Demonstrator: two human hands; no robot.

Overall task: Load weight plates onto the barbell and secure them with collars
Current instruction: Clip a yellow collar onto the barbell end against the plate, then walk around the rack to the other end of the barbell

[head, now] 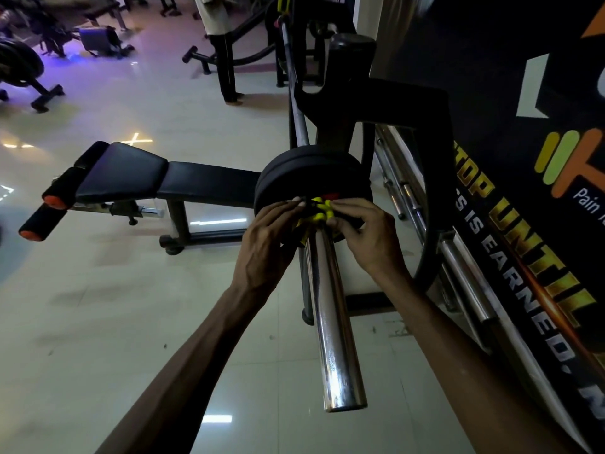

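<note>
We see two black plates (311,178) seated on the barbell sleeve (330,309); our left hand (266,244) and right hand (366,231) pinch the yellow collar (317,209) against them, locking unconfirmed; the sleeve's far end is hidden.

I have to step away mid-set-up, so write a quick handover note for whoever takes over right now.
Left hand and right hand: both grip the yellow collar on the barbell sleeve, pressed against the plates.
Black plates: two appear loaded on this end; the bar sits in the rack.
Done: this side's plates.
Left: confirm the collar is locked; the far end is hard to see, so check it.
</note>
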